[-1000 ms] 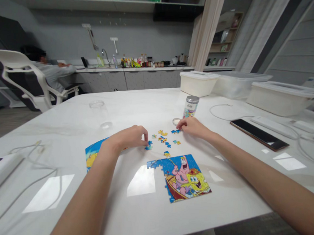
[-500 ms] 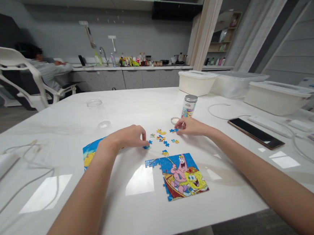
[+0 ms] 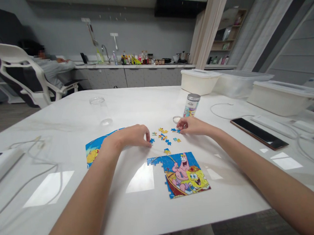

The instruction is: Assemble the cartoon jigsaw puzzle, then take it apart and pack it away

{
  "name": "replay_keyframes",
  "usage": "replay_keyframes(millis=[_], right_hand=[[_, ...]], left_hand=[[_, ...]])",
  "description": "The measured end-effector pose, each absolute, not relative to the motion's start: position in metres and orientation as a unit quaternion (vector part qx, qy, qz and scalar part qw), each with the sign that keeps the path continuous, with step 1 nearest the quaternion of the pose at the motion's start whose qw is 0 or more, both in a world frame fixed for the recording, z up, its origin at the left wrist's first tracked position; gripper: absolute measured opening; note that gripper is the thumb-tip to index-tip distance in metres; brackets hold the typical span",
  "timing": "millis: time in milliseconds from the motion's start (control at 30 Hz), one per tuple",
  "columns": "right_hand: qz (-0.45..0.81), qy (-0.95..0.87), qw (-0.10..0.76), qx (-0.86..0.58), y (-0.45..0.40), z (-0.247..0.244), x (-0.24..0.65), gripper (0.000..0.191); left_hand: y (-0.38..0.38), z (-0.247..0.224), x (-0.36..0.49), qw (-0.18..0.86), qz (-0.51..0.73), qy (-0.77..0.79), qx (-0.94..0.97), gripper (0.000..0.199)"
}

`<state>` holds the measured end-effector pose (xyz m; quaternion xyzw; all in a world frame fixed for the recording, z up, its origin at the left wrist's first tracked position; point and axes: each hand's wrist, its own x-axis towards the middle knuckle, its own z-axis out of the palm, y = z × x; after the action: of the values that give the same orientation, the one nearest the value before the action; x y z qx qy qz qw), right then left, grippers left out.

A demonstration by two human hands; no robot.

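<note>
The left hand (image 3: 136, 135) has its thumb and index finger curled toward each other, tips down at a small blue piece (image 3: 152, 141); whether they pinch it or only touch it cannot be told. The right hand (image 3: 191, 125) bends its fingers (image 3: 181, 121) over another blue piece (image 3: 174, 130), and a firm grip cannot be made out there either.

Pieces this thin and flat probably handle best by opposite edges, with light fingers sliding each one along the bench (image 3: 127, 219) before tilting it up. Pressing from above would likely skid a piece into its neighbours. It also seems wise to keep both palms raised, so that the loose pieces (image 3: 163, 136) between the two sets of fingers stay apart and readable.

The partly joined puzzle (image 3: 187, 175) lies nearer the person than either hand's fingers, well clear of them. It shows a pink figure and a yellow square one in a brown boat against blue. Its right and lower edges look straight; the left side is notched, with a narrow blue strip jutting out at the top. A single yellow-and-blue piece (image 3: 167, 151) sits just beyond that strip, on the fingers' side.
</note>
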<state>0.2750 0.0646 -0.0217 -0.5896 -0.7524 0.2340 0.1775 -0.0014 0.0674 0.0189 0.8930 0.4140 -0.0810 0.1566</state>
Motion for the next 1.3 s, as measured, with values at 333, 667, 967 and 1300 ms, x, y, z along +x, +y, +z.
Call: replay_keyframes(millis=[333, 667, 967, 1300], right_hand=[[0.297, -0.741, 0.188, -0.572, 0.058, -0.013, 0.270, 0.009], [0.517, -0.690, 0.200, -0.466, 0.008, 0.010, 0.213, 0.013], [0.519, -0.665, 0.213, -0.494, 0.008, 0.008, 0.210, 0.011], [0.583, -0.646, 0.189, -0.455, 0.012, 0.004, 0.216, 0.014]], left_hand=[[0.067, 0.019, -0.001, 0.156, -0.082, 0.413, 0.893, 0.033], [0.062, 0.026, 0.001, 0.149, -0.065, 0.406, 0.899, 0.036], [0.047, 0.041, 0.010, 0.323, -0.053, 0.319, 0.889, 0.032], [0.050, 0.035, 0.009, 0.321, -0.043, 0.314, 0.893, 0.029]])
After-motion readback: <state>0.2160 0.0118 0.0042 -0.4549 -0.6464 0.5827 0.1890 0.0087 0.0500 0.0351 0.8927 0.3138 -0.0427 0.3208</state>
